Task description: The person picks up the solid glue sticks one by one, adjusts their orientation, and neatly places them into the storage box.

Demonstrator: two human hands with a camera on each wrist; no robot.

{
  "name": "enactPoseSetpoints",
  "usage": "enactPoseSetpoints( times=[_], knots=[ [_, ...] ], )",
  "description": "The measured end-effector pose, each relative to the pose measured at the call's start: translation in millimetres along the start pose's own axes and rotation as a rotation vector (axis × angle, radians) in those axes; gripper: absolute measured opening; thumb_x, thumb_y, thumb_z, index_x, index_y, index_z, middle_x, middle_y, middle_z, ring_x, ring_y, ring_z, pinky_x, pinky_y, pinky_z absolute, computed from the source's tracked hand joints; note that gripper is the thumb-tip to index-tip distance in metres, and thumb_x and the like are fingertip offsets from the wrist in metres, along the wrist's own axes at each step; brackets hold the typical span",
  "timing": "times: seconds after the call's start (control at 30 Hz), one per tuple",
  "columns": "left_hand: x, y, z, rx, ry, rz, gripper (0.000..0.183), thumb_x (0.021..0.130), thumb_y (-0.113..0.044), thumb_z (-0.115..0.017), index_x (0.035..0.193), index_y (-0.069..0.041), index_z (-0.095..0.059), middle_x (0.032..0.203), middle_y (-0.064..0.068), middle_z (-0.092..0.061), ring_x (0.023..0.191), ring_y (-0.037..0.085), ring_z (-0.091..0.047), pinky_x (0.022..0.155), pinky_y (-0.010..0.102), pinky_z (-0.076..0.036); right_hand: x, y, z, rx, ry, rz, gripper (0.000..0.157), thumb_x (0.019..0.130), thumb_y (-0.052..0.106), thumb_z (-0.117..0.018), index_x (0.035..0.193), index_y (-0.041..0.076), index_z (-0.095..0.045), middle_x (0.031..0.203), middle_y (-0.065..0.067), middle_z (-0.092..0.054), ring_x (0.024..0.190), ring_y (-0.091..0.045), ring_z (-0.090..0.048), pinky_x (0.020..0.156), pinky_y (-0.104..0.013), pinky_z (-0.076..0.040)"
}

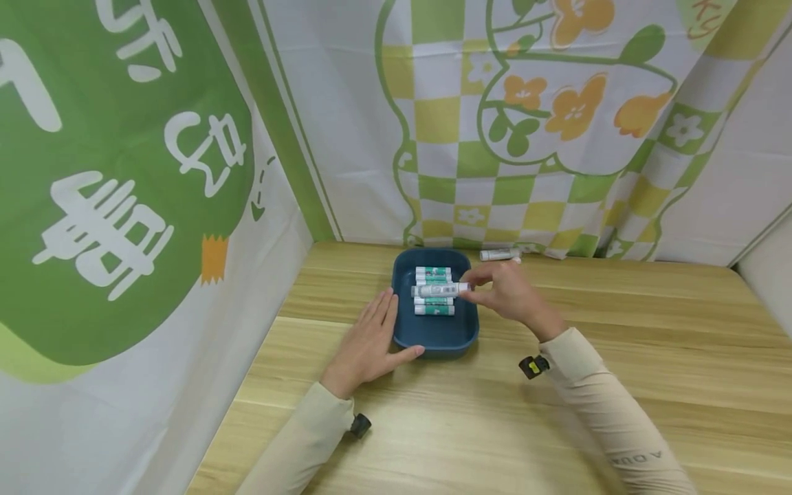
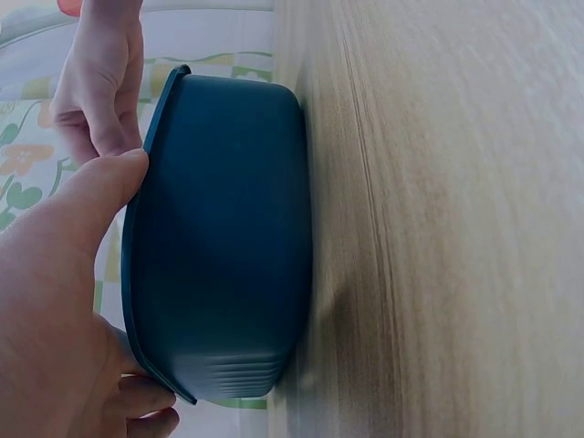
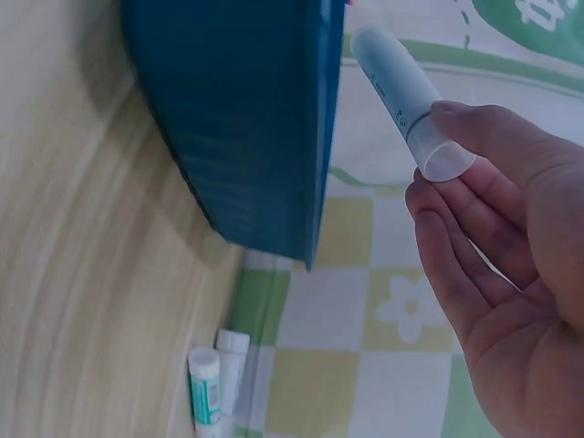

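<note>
A dark blue plastic box (image 1: 442, 337) stands on the wooden table, with several green-and-white glue sticks (image 1: 434, 311) side by side inside it. My left hand (image 1: 365, 340) rests against its near left corner, fingers extended along the left side and thumb on the near rim; the left wrist view shows that thumb on the rim too. Over the box, my right hand (image 1: 510, 292) pinches another glue stick (image 1: 436, 291) by one end between thumb and fingers. This stick lies crosswise above the others and partly covers them. In the right wrist view its near end is translucent.
Behind the box to the right, two more glue sticks (image 3: 205, 392) lie close together on the table (image 1: 650, 330) near the patterned curtain (image 1: 495, 185). Another printed cloth (image 1: 124, 206) hangs along the left side.
</note>
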State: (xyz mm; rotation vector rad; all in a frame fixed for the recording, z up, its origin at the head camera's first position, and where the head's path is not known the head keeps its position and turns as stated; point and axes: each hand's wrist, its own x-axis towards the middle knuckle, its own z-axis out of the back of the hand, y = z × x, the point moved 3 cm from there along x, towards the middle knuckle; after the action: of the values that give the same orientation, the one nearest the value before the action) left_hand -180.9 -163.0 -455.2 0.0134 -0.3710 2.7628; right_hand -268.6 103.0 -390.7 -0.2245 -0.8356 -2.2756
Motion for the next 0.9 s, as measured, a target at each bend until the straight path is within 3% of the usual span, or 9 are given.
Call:
enactPoseSetpoints(
  times=[0.3, 0.5, 0.9],
  knots=[
    [-0.1, -0.6, 1.3, 0.014, 0.012, 0.001, 0.114, 0.097, -0.081, -0.045, 0.168, 0.001, -0.013, 0.178, 0.018, -0.009, 0.167, 0.032, -0.012, 0.136, 0.047, -0.017, 5.0, 7.8, -23.2, -0.015, 0.056, 0.052, 0.020, 0.086, 0.015, -0.089, 0.101, 0.003, -0.084, 0.094, -0.011, -0.083, 0.082, -0.023, -0.078, 0.073, -0.043, -0.066],
    [0.2, 0.3, 1.3, 0.023, 0.007, -0.009, 0.113, 0.098, -0.080, -0.045, 0.168, 0.002, -0.012, 0.178, 0.019, -0.009, 0.167, 0.033, -0.012, 0.136, 0.047, -0.017, 6.8, 6.3, -32.9, 0.002, 0.101, 0.037, 0.019, 0.087, 0.015, -0.088, 0.101, 0.004, -0.083, 0.097, -0.011, -0.082, 0.085, -0.022, -0.079, 0.076, -0.042, -0.067],
    [0.4, 0.3, 0.7, 0.015, 0.010, -0.004, 0.113, 0.098, -0.080, -0.045, 0.168, 0.002, -0.012, 0.178, 0.019, -0.008, 0.167, 0.033, -0.011, 0.136, 0.047, -0.017, 8.4, 4.0, -49.4, -0.081, 0.144, 0.056, 0.016, 0.085, 0.014, -0.089, 0.095, 0.004, -0.082, 0.091, -0.009, -0.082, 0.084, -0.023, -0.079, 0.074, -0.033, -0.066]
  ],
)
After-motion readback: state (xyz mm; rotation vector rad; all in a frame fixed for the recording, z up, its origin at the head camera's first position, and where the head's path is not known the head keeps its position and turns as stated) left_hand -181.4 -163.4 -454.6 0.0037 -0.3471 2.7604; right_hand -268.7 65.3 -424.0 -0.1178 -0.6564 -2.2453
